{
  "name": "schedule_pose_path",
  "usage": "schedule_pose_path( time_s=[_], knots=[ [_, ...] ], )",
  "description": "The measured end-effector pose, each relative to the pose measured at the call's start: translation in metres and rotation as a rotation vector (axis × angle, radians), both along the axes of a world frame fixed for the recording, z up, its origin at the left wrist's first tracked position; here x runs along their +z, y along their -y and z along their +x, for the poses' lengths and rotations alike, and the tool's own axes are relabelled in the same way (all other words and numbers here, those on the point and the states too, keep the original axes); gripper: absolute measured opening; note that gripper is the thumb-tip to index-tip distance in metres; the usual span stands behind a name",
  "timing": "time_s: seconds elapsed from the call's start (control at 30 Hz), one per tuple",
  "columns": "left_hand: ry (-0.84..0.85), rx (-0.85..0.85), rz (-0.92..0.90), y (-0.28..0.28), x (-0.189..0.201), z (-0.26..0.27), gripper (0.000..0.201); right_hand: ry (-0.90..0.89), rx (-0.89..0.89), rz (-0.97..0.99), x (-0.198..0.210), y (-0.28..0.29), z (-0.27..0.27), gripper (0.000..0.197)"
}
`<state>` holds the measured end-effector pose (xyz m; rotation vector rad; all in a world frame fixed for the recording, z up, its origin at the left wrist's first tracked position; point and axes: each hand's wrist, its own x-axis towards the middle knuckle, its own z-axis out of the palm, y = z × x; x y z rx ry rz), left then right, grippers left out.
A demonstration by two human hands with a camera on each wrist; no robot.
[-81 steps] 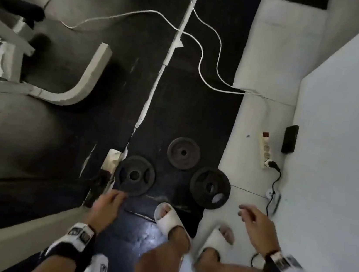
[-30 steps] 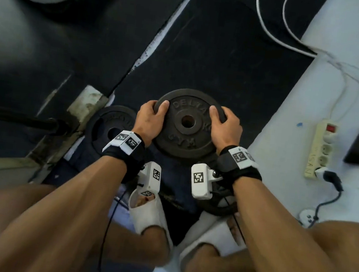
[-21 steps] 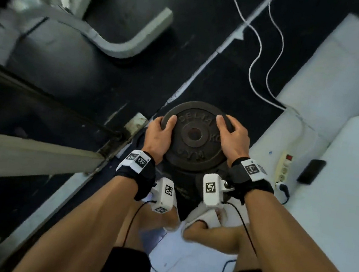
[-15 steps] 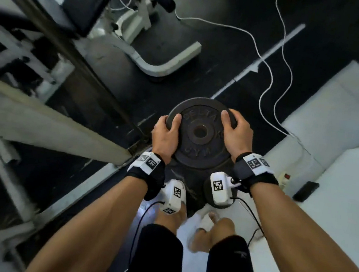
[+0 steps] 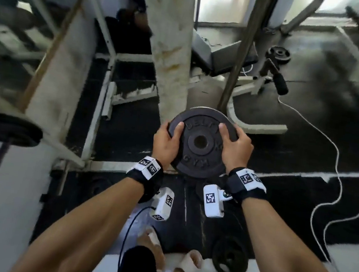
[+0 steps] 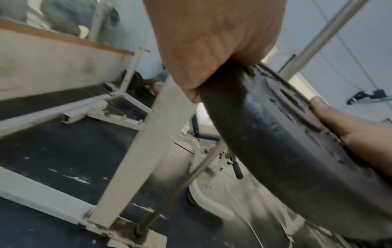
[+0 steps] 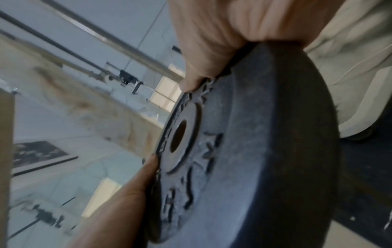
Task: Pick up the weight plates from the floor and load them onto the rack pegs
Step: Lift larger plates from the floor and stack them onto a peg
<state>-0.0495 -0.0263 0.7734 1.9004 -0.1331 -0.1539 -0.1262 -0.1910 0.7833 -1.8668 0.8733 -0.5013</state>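
A dark round weight plate [image 5: 195,160] with raised lettering hangs in the air, face up towards me. My left hand [image 5: 166,143] grips its left rim and my right hand [image 5: 236,150] grips its right rim, thumbs on the face. In the left wrist view the plate [image 6: 275,142] sits under my left hand [image 6: 212,42]. In the right wrist view the plate [image 7: 265,151] shows its centre hole below my right hand [image 7: 222,33]. A white rack upright [image 5: 172,43] stands just beyond the plate. Another plate [image 5: 229,257] lies on the floor by my feet. A plate [image 5: 10,129] hangs on a bar at left.
A white cable [image 5: 338,170] runs over the black floor mat at the right. A bench machine [image 5: 229,60] with a small plate [image 5: 278,54] stands behind the upright. A metal pole [image 5: 242,52] rises right of the upright. My sandalled feet [image 5: 189,260] are below.
Both hands went from empty above the floor plates to gripping one plate by its rim. The plate has risen off the floor, and the view has swung up to the rack.
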Motion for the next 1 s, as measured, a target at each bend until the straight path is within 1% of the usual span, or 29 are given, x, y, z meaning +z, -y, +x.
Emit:
schedule_pose_path(
  time_s=[0.03, 0.13, 0.23, 0.33, 0.4, 0.5, 0.57, 0.63, 0.7, 0.8, 1.0],
  knots=[
    [0.001, 0.04, -0.002, -0.02, 0.002, 0.004, 0.029, 0.003, 0.032, -0.005, 0.002, -0.017, 0.01, 0.043],
    [-0.002, 0.133, -0.002, -0.084, 0.005, 0.019, 0.031, -0.013, 0.136, 0.011, 0.004, -0.075, 0.041, 0.045],
    [0.023, 0.212, 0.033, -0.153, 0.001, 0.035, 0.031, -0.011, 0.202, 0.043, 0.003, -0.139, 0.072, 0.047],
    [0.033, 0.276, 0.066, -0.223, -0.002, 0.051, 0.029, -0.026, 0.285, 0.045, 0.002, -0.209, 0.098, 0.044],
    [0.012, 0.293, 0.081, -0.269, -0.006, 0.062, 0.026, -0.019, 0.307, 0.041, -0.008, -0.254, 0.114, 0.045],
    [-0.005, 0.316, 0.071, -0.334, -0.011, 0.073, 0.028, -0.029, 0.333, 0.048, -0.024, -0.318, 0.132, 0.053],
    [-0.024, 0.354, 0.076, -0.372, -0.013, 0.075, 0.032, -0.047, 0.361, 0.077, -0.028, -0.356, 0.142, 0.053],
    [-0.038, 0.404, 0.058, -0.408, -0.017, 0.072, 0.03, -0.057, 0.413, 0.093, -0.029, -0.391, 0.147, 0.051],
    [-0.017, 0.441, 0.069, -0.439, -0.021, 0.067, 0.03, -0.048, 0.467, 0.108, -0.032, -0.422, 0.15, 0.055],
    [-0.014, 0.538, 0.095, -0.482, -0.03, 0.057, 0.036, -0.034, 0.542, 0.125, -0.038, -0.465, 0.153, 0.058],
    [0.061, 0.608, 0.145, -0.563, -0.059, 0.057, 0.028, 0.026, 0.605, 0.153, -0.06, -0.549, 0.16, 0.053]
  ],
)
